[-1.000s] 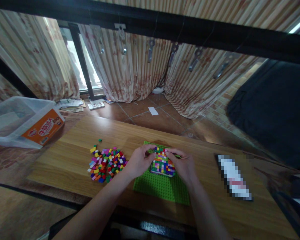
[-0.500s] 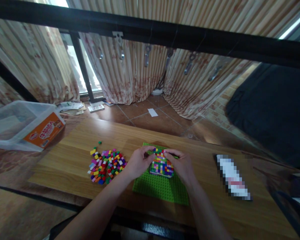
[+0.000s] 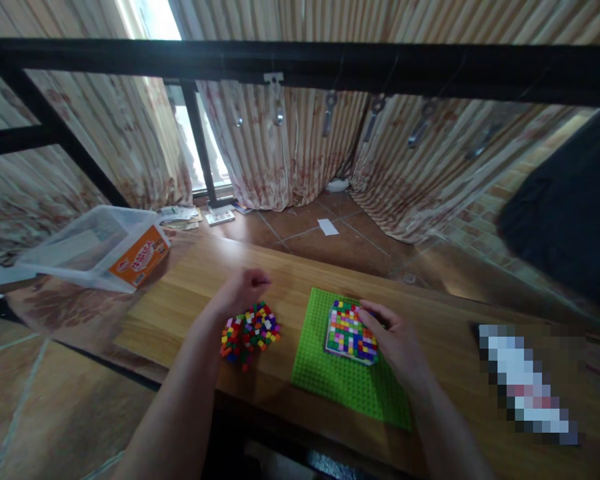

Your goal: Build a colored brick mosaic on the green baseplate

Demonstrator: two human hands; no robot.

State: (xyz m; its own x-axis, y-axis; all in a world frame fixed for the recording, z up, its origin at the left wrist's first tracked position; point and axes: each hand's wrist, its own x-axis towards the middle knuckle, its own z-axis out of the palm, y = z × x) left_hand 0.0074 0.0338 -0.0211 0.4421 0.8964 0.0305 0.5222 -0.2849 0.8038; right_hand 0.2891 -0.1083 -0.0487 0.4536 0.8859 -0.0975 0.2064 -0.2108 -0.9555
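Facing curtains, a wooden table bears a green baseplate.

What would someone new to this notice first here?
Likely the multicoloured panel of small blocks on the bright green baseplate, with the right grip at its right edge. Next might be the loose pile of colourful blocks left of the baseplate, near the left grip. Farther left sits a clear plastic box with an orange label.
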